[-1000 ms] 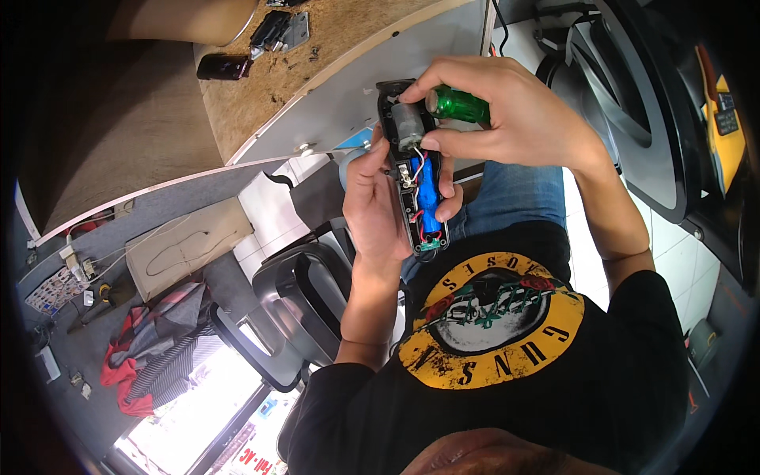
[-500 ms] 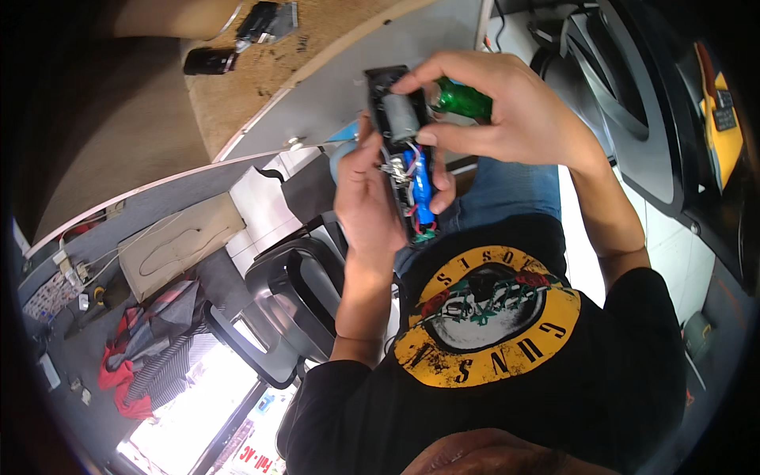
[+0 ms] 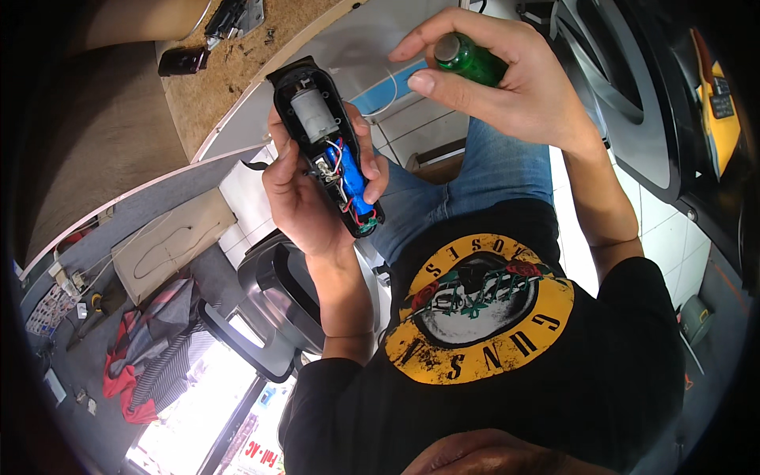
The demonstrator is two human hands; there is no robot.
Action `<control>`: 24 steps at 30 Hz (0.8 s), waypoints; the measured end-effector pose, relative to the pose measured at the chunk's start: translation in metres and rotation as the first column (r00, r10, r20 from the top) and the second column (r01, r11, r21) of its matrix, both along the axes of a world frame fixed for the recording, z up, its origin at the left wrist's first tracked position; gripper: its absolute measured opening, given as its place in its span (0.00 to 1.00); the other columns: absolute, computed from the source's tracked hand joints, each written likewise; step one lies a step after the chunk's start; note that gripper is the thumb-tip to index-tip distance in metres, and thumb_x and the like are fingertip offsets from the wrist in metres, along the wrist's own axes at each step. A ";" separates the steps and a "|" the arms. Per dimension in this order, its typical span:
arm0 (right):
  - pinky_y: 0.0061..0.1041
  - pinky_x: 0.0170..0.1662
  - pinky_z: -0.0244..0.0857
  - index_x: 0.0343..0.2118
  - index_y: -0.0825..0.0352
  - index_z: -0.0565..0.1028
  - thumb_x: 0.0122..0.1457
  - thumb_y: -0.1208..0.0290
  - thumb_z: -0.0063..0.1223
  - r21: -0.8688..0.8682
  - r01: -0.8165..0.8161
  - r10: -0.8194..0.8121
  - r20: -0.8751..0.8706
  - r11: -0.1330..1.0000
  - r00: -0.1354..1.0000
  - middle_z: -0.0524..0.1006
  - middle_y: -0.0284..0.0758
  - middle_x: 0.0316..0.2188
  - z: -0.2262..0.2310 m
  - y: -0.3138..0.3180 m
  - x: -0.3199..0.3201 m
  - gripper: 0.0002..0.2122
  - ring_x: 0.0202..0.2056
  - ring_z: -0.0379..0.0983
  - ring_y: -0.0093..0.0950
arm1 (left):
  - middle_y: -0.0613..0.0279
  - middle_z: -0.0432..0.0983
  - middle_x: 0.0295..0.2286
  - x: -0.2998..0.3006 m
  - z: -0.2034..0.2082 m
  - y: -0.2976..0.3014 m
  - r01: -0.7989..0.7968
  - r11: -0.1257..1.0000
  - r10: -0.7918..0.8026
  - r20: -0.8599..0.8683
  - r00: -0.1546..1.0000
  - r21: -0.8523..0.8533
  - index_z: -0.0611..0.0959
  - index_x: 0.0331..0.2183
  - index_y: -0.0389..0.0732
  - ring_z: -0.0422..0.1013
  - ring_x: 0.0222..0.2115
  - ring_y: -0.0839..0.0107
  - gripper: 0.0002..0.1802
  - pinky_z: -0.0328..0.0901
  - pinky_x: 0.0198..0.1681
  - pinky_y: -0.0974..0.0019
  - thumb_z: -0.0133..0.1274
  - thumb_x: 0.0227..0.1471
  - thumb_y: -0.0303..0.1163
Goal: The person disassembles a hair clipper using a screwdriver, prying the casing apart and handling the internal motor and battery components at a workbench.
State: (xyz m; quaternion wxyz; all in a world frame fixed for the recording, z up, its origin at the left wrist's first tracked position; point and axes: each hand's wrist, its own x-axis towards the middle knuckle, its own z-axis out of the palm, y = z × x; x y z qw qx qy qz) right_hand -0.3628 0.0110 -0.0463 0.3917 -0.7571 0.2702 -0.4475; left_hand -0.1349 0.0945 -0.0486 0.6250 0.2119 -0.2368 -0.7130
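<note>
Whereas half a second ago my right hand (image 3: 507, 87) had its fingertips at the motor, it now stands well apart, thumb and forefinger spread with nothing between their tips, a glossy green cylindrical handle (image 3: 477, 65) with a grey end tucked against the palm. My left hand (image 3: 297, 198) has carried the uncovered, long black plastic device (image 3: 325, 150) leftward, and alone wraps it from beneath, thumb on one side, fingertips on the other. Inside, the silvery-grey cylindrical motor (image 3: 313, 115) lies in its bay with no finger on it, above the blue-wrapped cylindrical cell (image 3: 353, 176); so, I judge, the inside can be looked over unobstructed. Beyond the device's upper end lies the brown wooden tabletop (image 3: 186, 119), bearing loose black and silver parts (image 3: 229, 22) and a glossy dark-red oblong object (image 3: 184, 61).
</note>
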 end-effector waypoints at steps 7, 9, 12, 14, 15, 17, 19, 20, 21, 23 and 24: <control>0.18 0.27 0.58 0.44 0.67 0.81 0.62 0.73 0.65 0.183 -0.020 0.021 -0.004 0.983 1.000 0.78 0.27 0.24 0.013 0.000 -0.006 0.10 0.24 0.66 0.13 | 0.39 0.69 0.42 -0.002 -0.002 0.000 0.024 0.999 -0.024 0.000 1.000 -0.027 0.67 0.60 0.34 0.68 0.30 0.62 0.29 0.65 0.21 0.69 0.42 0.68 0.45; 0.18 0.27 0.58 0.44 0.67 0.81 0.62 0.73 0.65 0.194 -0.015 0.014 0.005 0.981 1.000 0.78 0.27 0.24 0.012 0.000 -0.006 0.10 0.24 0.66 0.13 | 0.39 0.69 0.42 -0.002 -0.002 0.000 0.023 1.000 -0.023 -0.002 1.000 -0.018 0.67 0.60 0.34 0.68 0.30 0.62 0.29 0.64 0.21 0.69 0.41 0.68 0.45; 0.18 0.27 0.58 0.44 0.67 0.80 0.62 0.72 0.65 0.213 -0.013 0.012 0.006 0.977 1.000 0.77 0.26 0.23 0.013 0.000 -0.006 0.09 0.23 0.66 0.13 | 0.39 0.68 0.43 -0.004 -0.002 0.001 0.017 1.000 -0.017 -0.003 1.000 -0.006 0.67 0.60 0.34 0.68 0.30 0.62 0.28 0.64 0.21 0.69 0.40 0.68 0.45; 0.18 0.26 0.57 0.44 0.67 0.80 0.62 0.72 0.65 0.223 -0.016 0.017 -0.003 0.975 1.000 0.77 0.26 0.23 0.012 0.000 -0.005 0.09 0.23 0.66 0.13 | 0.39 0.68 0.43 -0.003 -0.003 0.002 0.012 1.000 -0.012 -0.002 1.000 -0.003 0.67 0.59 0.34 0.68 0.30 0.62 0.28 0.64 0.21 0.69 0.40 0.69 0.45; 0.18 0.26 0.57 0.44 0.68 0.80 0.62 0.72 0.65 0.211 -0.013 0.012 0.007 0.977 1.000 0.77 0.26 0.23 0.011 0.000 -0.004 0.09 0.23 0.66 0.13 | 0.39 0.71 0.44 -0.002 -0.004 0.002 0.012 1.000 -0.012 -0.029 1.000 0.023 0.63 0.62 0.44 0.71 0.29 0.61 0.26 0.66 0.21 0.67 0.39 0.69 0.44; 0.18 0.26 0.57 0.44 0.68 0.80 0.62 0.72 0.65 0.199 -0.012 0.009 0.018 0.980 1.000 0.77 0.26 0.23 0.011 0.000 -0.003 0.09 0.23 0.66 0.13 | 0.38 0.73 0.46 -0.001 -0.006 0.002 0.012 0.999 -0.010 -0.056 0.998 0.050 0.60 0.65 0.55 0.74 0.28 0.59 0.26 0.67 0.21 0.64 0.38 0.69 0.43; 0.18 0.27 0.58 0.44 0.68 0.80 0.63 0.72 0.65 0.206 -0.004 0.011 -0.031 0.979 0.999 0.78 0.27 0.24 0.013 -0.001 -0.004 0.09 0.24 0.66 0.13 | 0.38 0.73 0.45 0.000 -0.006 0.001 0.016 0.999 -0.014 -0.044 0.999 0.034 0.59 0.65 0.54 0.74 0.28 0.59 0.26 0.68 0.21 0.64 0.38 0.69 0.43; 0.18 0.27 0.58 0.44 0.68 0.80 0.63 0.72 0.65 0.206 -0.005 0.012 -0.031 0.979 0.999 0.78 0.27 0.24 0.012 -0.001 -0.003 0.09 0.24 0.66 0.13 | 0.38 0.73 0.45 0.000 -0.006 0.001 0.015 0.999 -0.013 -0.044 0.999 0.034 0.59 0.65 0.54 0.74 0.28 0.59 0.26 0.68 0.21 0.64 0.38 0.69 0.43; 0.18 0.27 0.58 0.44 0.67 0.80 0.63 0.72 0.65 0.208 -0.009 0.010 -0.004 0.978 1.000 0.78 0.27 0.24 0.011 -0.001 -0.002 0.09 0.24 0.67 0.13 | 0.38 0.73 0.45 -0.001 -0.007 0.001 0.011 0.999 -0.010 -0.042 0.999 0.030 0.59 0.65 0.54 0.75 0.28 0.59 0.26 0.68 0.21 0.64 0.38 0.69 0.43; 0.18 0.27 0.58 0.44 0.67 0.80 0.63 0.72 0.65 0.209 -0.012 0.008 0.023 0.978 1.000 0.78 0.27 0.24 0.008 -0.001 0.000 0.09 0.24 0.67 0.13 | 0.38 0.73 0.45 -0.001 -0.007 0.001 0.007 1.000 -0.006 -0.041 0.999 0.025 0.59 0.65 0.53 0.75 0.28 0.59 0.26 0.68 0.21 0.64 0.38 0.69 0.42; 0.18 0.28 0.59 0.44 0.67 0.80 0.63 0.72 0.65 0.197 -0.010 0.004 0.035 0.980 0.999 0.79 0.27 0.25 0.007 -0.001 0.001 0.09 0.25 0.67 0.13 | 0.37 0.73 0.45 -0.001 -0.008 0.001 0.005 1.000 -0.004 -0.035 0.999 0.028 0.59 0.65 0.53 0.75 0.28 0.59 0.26 0.69 0.21 0.64 0.38 0.69 0.42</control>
